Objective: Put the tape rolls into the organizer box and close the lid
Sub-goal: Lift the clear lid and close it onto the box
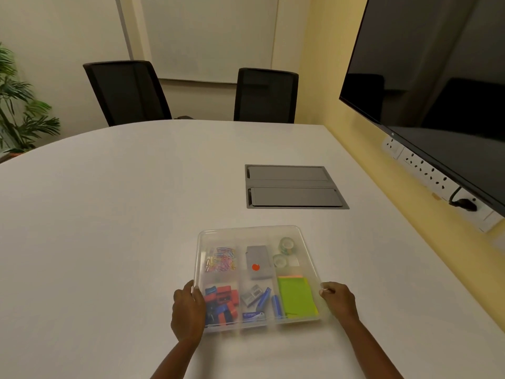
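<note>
A clear plastic organizer box [257, 231] lies on the white table in front of me, with its transparent lid lying over it. Two tape rolls [285, 245] sit in the far right compartment, seen through the lid, one behind the other. My left hand [188, 310] grips the box's left edge near the front. On the opposite side, my right hand [338, 299] holds the right edge. Other compartments hold paper clips, a grey case with a red dot, red and blue sharpeners, staples, blue tubes and green sticky notes.
A grey cable hatch [293, 187] is set into the table beyond the box. Two black chairs [128, 91] stand at the far edge. A large dark screen [431, 77] hangs on the yellow wall at right, with power sockets [426, 170] below it. A plant [19, 105] stands at left.
</note>
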